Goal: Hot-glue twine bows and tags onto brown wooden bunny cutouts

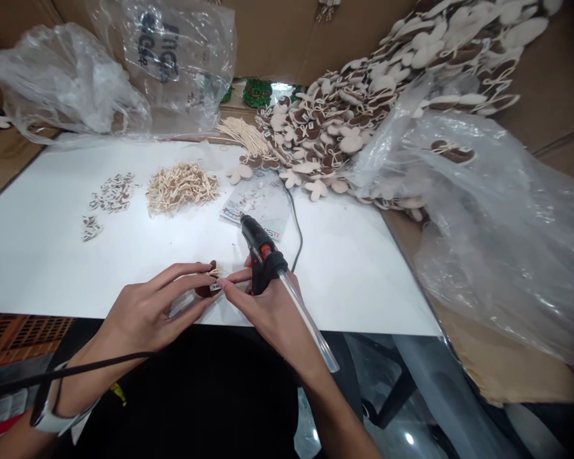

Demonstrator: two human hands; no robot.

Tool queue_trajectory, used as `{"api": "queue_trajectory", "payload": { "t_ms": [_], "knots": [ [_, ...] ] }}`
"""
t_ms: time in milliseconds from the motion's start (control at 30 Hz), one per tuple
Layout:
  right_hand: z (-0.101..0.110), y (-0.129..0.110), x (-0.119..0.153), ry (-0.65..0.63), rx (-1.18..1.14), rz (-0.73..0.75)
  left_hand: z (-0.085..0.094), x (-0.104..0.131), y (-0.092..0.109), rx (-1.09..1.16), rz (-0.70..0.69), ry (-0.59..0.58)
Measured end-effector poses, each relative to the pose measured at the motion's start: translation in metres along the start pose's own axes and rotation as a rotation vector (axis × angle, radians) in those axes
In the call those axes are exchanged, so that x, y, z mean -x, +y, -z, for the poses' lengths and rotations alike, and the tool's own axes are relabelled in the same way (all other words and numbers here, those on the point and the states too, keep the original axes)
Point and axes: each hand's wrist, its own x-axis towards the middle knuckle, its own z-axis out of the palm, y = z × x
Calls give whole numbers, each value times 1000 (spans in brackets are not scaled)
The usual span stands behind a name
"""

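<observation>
Near the front edge of the white table, my left hand [155, 305] grips a small brown piece [203, 290] between thumb and fingers. A white label [215, 286] and a pale cord [214, 273] show on that piece. My right hand [268, 306] holds a black glue gun [258, 245] in its palm, nozzle pointing away, with a long clear glue stick [310, 322] out of its rear. The thumb and forefinger of that hand meet at the label on the brown piece. Fingertips partly hide the piece.
Cord bows [182, 186] and small labels [112, 193] lie in piles at the left. Brown and cream pieces [349, 121] heap up at the back right beside clear plastic [497, 210]. A printed bag [261, 204] and a black cable [296, 223] lie beyond the gun.
</observation>
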Motion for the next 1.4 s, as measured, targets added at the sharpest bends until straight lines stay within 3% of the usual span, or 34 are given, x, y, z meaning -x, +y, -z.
{"api": "queue_trajectory", "payload": {
  "t_ms": [567, 833, 1100, 1400],
  "knots": [
    [-9, 1, -1, 73, 70, 57, -3, 3, -5, 45, 31, 12],
    [-5, 2, -1, 74, 21, 30, -3, 1, -6, 25, -32, 23],
    [8, -3, -2, 69, 56, -57, -3, 4, -10, -362, -298, 88],
    [7, 3, -1, 106, -5, 30, 1, 12, -11, -507, -301, -13]
  ]
}}
